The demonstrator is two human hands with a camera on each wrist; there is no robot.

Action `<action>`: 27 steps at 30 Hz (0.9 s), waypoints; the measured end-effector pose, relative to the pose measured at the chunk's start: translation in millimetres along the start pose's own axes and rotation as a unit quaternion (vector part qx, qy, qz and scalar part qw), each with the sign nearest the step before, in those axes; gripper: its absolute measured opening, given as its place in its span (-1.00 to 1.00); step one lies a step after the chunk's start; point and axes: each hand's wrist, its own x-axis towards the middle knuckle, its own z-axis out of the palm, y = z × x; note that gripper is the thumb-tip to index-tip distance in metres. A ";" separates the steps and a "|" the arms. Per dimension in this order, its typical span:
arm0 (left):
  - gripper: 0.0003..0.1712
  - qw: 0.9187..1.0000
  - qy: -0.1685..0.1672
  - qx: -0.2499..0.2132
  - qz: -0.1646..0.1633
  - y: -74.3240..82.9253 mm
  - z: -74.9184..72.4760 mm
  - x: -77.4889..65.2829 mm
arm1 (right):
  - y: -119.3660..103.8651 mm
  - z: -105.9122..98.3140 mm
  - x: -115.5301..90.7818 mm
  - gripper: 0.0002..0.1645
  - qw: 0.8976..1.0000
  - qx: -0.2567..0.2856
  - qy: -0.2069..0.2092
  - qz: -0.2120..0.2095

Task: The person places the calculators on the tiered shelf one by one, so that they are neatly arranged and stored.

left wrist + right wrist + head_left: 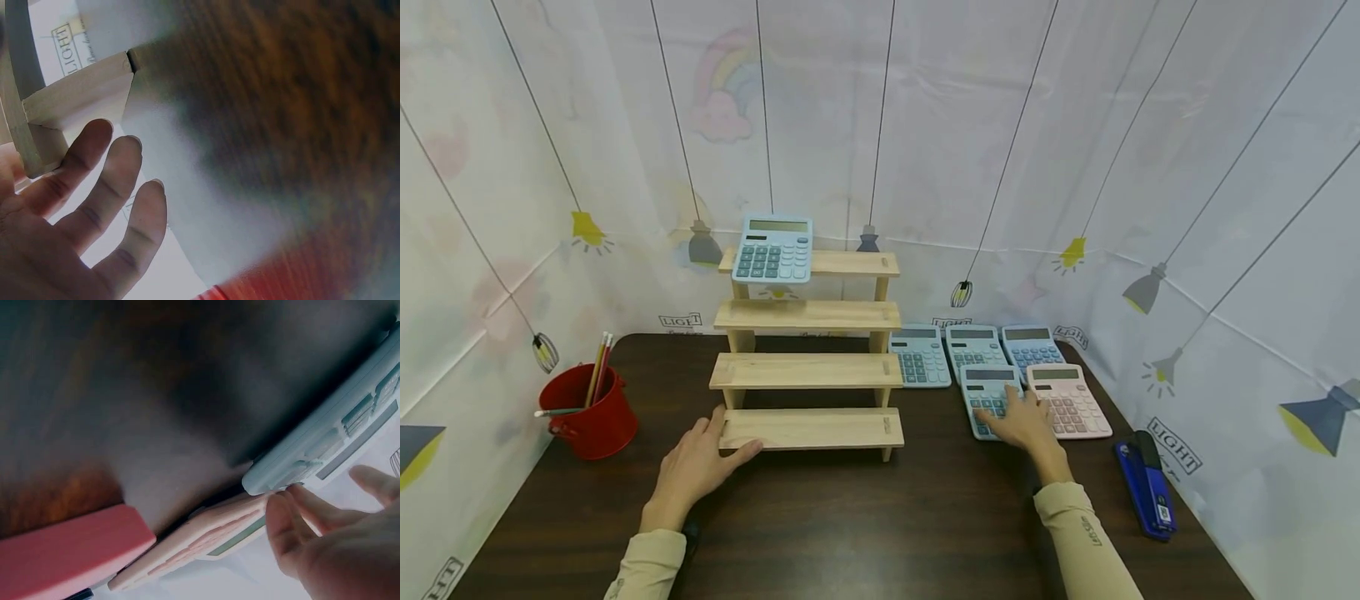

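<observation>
A light wooden four-step display rack stands on the dark table, with a blue calculator leaning on its top step. My left hand touches the left end of the bottom step, thumb along the front edge. In the left wrist view the other fingers extend loosely beside the rack's side. Over a front blue calculator at the right is my right hand, thumb and fingers spread. In the right wrist view its fingertips touch near that calculator's corner, beside the pink calculator.
Three more blue calculators lie behind, along the back wall. A blue stapler lies at the right edge. A red bucket with pencils stands at the left. Patterned white cloth encloses the table's back and sides.
</observation>
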 end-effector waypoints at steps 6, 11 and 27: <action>0.35 1.000 0.001 -0.002 0.000 -0.7 1.7 -0.6 | 4.4 1.0 2.6 0.29 0.999 -0.013 -0.037 0.014; 0.34 1.000 0.001 -0.008 -0.002 -0.5 2.4 -2.8 | 8.8 2.0 7.2 0.36 0.999 -0.016 -0.040 0.003; 0.34 1.000 0.003 -0.008 -0.002 0.6 -0.5 -0.8 | 12.0 2.2 9.4 0.65 0.998 -0.020 -0.067 0.002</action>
